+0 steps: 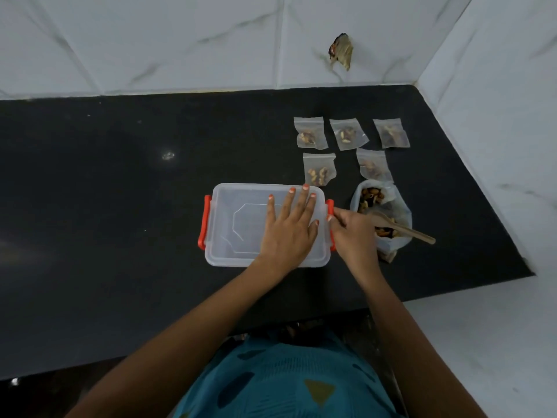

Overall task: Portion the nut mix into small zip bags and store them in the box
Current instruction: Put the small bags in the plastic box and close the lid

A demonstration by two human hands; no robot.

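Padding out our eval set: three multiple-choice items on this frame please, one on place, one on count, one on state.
1. Where is the wooden spoon relative to the box?
A) right of it, in the big bag of nuts
B) left of it
C) on top of it

2. How many small filled bags lie on the counter?
A) three
B) five
C) seven

3. How is the box?
A) open, uncovered
B) lid on, left hand flat on it
C) tipped on its side

Answers: 1 A, its bowl sits in the open bag. 2 B, three in the far row, two nearer. 3 B, the right hand grips the right latch.
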